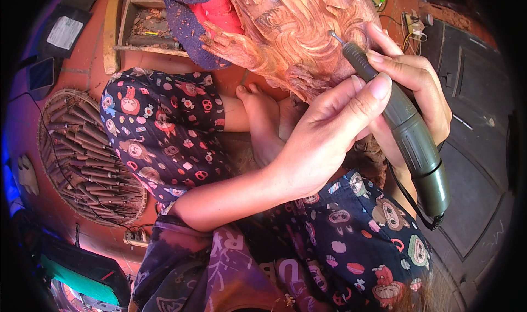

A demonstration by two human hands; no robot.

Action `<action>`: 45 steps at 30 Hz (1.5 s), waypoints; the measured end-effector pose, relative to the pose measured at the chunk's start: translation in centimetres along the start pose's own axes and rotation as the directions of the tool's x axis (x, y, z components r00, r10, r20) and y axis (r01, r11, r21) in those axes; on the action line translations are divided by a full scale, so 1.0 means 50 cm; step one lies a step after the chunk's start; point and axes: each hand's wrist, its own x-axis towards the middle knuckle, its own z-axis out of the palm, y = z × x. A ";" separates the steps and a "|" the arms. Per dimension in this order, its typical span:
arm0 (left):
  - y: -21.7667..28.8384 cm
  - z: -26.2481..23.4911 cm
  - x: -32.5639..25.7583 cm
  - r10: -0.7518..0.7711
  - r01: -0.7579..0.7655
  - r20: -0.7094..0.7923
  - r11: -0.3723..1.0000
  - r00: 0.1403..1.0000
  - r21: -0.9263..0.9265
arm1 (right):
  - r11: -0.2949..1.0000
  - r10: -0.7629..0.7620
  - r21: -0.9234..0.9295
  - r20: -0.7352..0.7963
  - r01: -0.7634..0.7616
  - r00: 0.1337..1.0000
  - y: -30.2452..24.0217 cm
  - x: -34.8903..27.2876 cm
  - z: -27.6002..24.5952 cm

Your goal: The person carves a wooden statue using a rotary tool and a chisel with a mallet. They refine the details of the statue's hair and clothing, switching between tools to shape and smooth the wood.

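Note:
A dark rotary carving tool point(403, 122) slants across the right side, its small round bit point(333, 34) at the surface of a reddish-brown wood carving point(307, 32); whether they touch, I cannot tell. Flowing curved grooves cover the carving. My right hand point(422, 84) wraps round the tool from the far side, its fingers near the ribbed front grip. From the left, my left hand point(335, 111) closes on the same tool, thumb along its top; its other fingers are partly hidden. A black cord point(406, 194) runs from the tool's rear end.
On the left, a round woven basket point(41, 131) holds several wooden-handled chisels. A wooden tray point(122, 24) with shavings lies behind my bent leg. Near the left rim is a phone point(41, 74). A dark panel point(472, 147) lies at right, beside wires and a socket block point(413, 24).

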 end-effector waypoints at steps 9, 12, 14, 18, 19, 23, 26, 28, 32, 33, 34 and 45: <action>-0.005 0.002 -0.010 -0.037 0.036 -0.052 0.999 0.998 -0.025 | 0.999 0.024 0.046 0.084 -0.028 0.996 -0.002 0.003 -0.007; -0.009 -0.004 -0.010 -0.023 0.022 -0.009 0.999 1.000 -0.037 | 0.999 0.036 0.026 0.051 -0.038 0.998 -0.004 -0.001 -0.001; -0.009 -0.007 -0.006 -0.016 0.016 0.010 1.000 1.000 -0.006 | 0.999 0.028 0.030 0.031 -0.028 0.999 -0.002 -0.001 -0.002; 0.000 0.004 -0.002 0.008 -0.008 0.017 1.000 1.000 0.009 | 0.999 0.037 0.023 0.005 -0.037 0.999 -0.003 0.000 -0.002; 0.002 0.006 0.000 0.010 -0.011 0.017 1.000 1.000 0.017 | 0.999 0.030 0.028 -0.003 -0.030 1.000 0.001 -0.001 -0.001; 0.001 0.002 0.006 0.022 -0.022 0.040 1.000 0.999 0.014 | 1.000 -0.009 0.029 -0.023 0.010 1.000 0.011 -0.002 -0.001; -0.003 -0.011 0.012 0.038 -0.040 0.096 0.999 0.995 0.027 | 0.999 -0.023 0.024 -0.026 0.024 0.999 0.012 0.001 -0.003; -0.004 -0.008 0.012 0.037 -0.039 0.089 0.999 0.995 0.026 | 1.000 -0.016 0.023 -0.017 0.017 1.000 0.009 0.002 -0.004; 0.002 0.006 0.004 0.013 -0.013 -0.002 1.000 1.000 -0.005 | 0.999 0.012 0.032 0.003 -0.012 1.000 0.008 -0.003 -0.002; 0.000 0.006 0.003 0.003 -0.003 0.002 1.000 1.000 -0.021 | 1.000 0.018 0.026 0.007 -0.019 1.000 0.005 -0.005 -0.005; -0.006 -0.002 0.002 0.000 0.001 0.041 0.999 0.999 -0.033 | 1.000 0.014 0.021 0.008 -0.014 1.000 0.002 -0.004 -0.007; -0.006 0.001 -0.009 -0.017 0.016 -0.010 0.997 1.000 -0.075 | 0.999 0.006 0.052 0.037 -0.008 0.999 0.000 -0.001 -0.001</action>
